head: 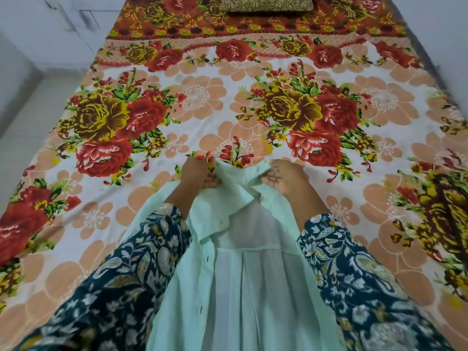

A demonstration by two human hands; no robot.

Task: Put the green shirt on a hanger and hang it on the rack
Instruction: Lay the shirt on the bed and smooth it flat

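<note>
Shirt (243, 274): pale green, held up over the near edge of the bed, front open toward the person, hanging down between the two arms; a row of small buttons shows along its left front edge.
Left hand (196, 174): closed on the shirt's collar area at the top left, fingers curled into the cloth.
Right hand (286, 177): gripping the top right of the shirt near the collar, fingertips tucked under a fold.
Hands together: near each other, level, the bunched collar between them.
Sleeves (126, 269): dark blue with a pale leaf-and-flower print, one on each forearm, either side of the shirt.
Bed (379, 224): right beneath the hands, stretching away from the person.
Bedsheet (202, 97): white and peach ground with big red and yellow roses, lying mostly flat; a darker red and orange band runs across the far end.
Pillow (266, 3): brown and gold pattern, at the head of the bed, only partly in view.
Floor (22, 122): pale, to the left of the bed.
</note>
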